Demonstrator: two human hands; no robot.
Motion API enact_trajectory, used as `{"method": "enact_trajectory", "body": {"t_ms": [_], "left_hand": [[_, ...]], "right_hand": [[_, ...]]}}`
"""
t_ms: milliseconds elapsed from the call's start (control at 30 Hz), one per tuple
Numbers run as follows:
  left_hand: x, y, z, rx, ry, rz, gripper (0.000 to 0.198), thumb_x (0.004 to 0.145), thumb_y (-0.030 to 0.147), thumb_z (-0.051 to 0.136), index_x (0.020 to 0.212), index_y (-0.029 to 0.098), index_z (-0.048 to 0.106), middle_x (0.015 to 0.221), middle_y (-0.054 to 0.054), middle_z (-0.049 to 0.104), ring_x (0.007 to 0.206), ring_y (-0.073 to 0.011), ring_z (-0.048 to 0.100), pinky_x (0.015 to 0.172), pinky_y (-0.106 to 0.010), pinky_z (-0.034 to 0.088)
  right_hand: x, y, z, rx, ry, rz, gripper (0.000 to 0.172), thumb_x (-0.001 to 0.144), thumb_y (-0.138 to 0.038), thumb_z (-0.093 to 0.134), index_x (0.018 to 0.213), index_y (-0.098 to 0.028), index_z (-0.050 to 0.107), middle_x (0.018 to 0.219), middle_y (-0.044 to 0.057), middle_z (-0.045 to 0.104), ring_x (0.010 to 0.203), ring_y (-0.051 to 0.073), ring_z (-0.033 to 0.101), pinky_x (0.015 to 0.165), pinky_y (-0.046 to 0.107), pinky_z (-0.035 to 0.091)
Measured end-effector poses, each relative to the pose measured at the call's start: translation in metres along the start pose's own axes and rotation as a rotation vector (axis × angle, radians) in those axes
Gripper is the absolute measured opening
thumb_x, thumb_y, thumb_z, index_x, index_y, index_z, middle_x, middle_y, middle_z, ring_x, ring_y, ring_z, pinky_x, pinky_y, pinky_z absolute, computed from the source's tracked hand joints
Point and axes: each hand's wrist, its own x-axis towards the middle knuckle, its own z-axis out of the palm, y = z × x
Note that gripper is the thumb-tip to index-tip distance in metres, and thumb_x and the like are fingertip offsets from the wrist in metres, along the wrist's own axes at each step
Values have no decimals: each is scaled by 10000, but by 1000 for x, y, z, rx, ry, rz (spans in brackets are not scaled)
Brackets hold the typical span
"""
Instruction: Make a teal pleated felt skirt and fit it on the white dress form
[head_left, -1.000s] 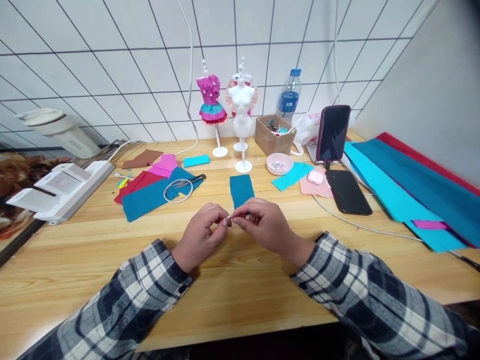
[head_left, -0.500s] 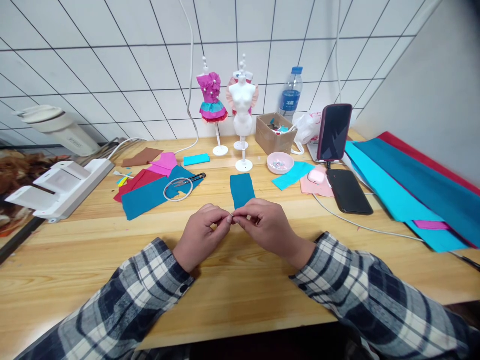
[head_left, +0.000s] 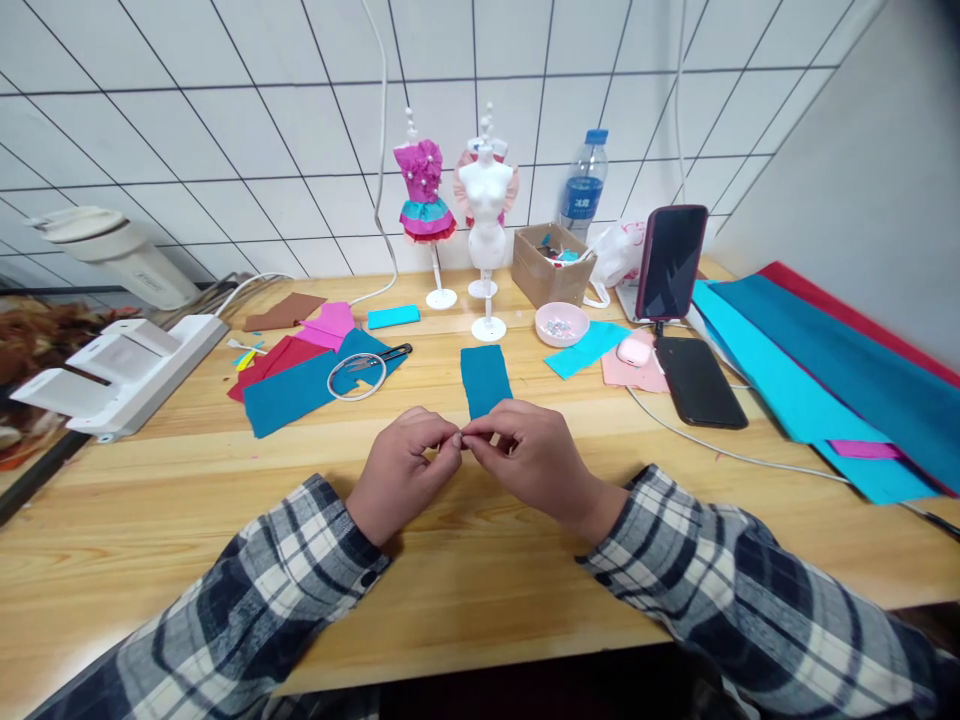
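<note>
My left hand [head_left: 409,465] and my right hand [head_left: 536,460] meet at the fingertips over the wooden table, both closed in a pinch. Whatever lies between the fingertips is too small to make out. Just beyond them a dark teal strip of crepe paper or cloth [head_left: 486,380] lies flat, its near end partly behind my right hand. Behind that strip stands a bare white mini mannequin [head_left: 486,210]. A pink bowl [head_left: 562,325] of small beads sits to its right. Thread snips [head_left: 375,360] and a white ring [head_left: 331,385] lie on teal pieces at the left.
A mannequin in a magenta ruffled dress [head_left: 424,190] stands at the back, beside a cardboard box [head_left: 551,270] and a water bottle [head_left: 583,190]. On the right are a propped phone [head_left: 673,262], a flat black phone [head_left: 701,382] and coloured sheets [head_left: 825,370]. A white power strip [head_left: 142,380] lies left.
My fingertips have drawn slightly closer together, the right ones shifting a little to the left. The things on the table have not moved.
</note>
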Motion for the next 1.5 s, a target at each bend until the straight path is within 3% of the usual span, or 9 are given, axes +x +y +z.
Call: {"method": "enact_trajectory", "body": {"t_ms": [333,600,700,767,1033,1133,1200,1367,1500], "left_hand": [[-1,2,0,-12,38,9,215,857,172,544,663,183,636,642,-10,651,645,-145,572,635,-273,446],[1,4,-3,-168,-7,93,206,912,155,517,789,185,679,756,-20,703,745,-143,620,724,-274,485],[-2,2,-4,-197,-4,135,195,906,141,520,800,192,676,751,-15,691,737,-140,619,716,-272,486],[-4,-2,-2,-217,2,174,191,892,120,525,799,196,673,742,-12,684,726,-135,621,691,-261,487],[-6,-12,1,-264,46,230,211,859,112,517,740,195,670,685,-32,669,690,-151,607,627,-273,479],[-7,-11,0,-259,64,242,211,848,111,515,728,195,667,678,-31,669,683,-152,604,621,-274,476],[-8,-11,1,-257,72,253,204,836,101,517,731,195,664,680,-29,674,685,-152,605,624,-274,474],[-8,-12,1,-234,91,289,201,838,101,520,769,201,680,690,-28,691,692,-157,607,641,-286,466],[-8,-12,-2,-203,127,259,212,869,119,515,831,209,702,706,-32,691,709,-163,603,652,-296,462]], "right_hand": [[3,0,3,136,-24,193,21,775,-212,677,763,-207,693,725,-11,647,594,93,557,537,210,442],[13,1,3,760,-88,770,132,708,-291,637,760,-202,555,655,-50,619,426,50,442,347,150,295],[20,3,0,912,-14,849,221,677,-308,672,714,-198,485,869,6,714,446,32,491,342,137,304],[30,7,-10,944,63,839,294,659,-328,717,699,-202,454,824,4,710,503,50,563,397,138,398],[134,44,-92,486,484,360,295,666,-349,781,853,-211,598,799,1,718,712,129,684,662,256,581],[173,71,-107,-128,479,352,254,812,-318,607,999,-190,720,945,63,762,837,183,710,761,321,575],[189,88,-109,-252,453,367,257,815,-250,593,990,-173,765,978,95,771,926,227,706,870,369,540],[201,110,-111,-377,416,418,278,810,-145,561,939,-188,802,1015,106,779,1049,261,681,966,376,470],[179,96,-106,-406,505,381,355,884,-176,472,1092,-169,760,1156,126,738,1114,257,647,997,381,450]]}}
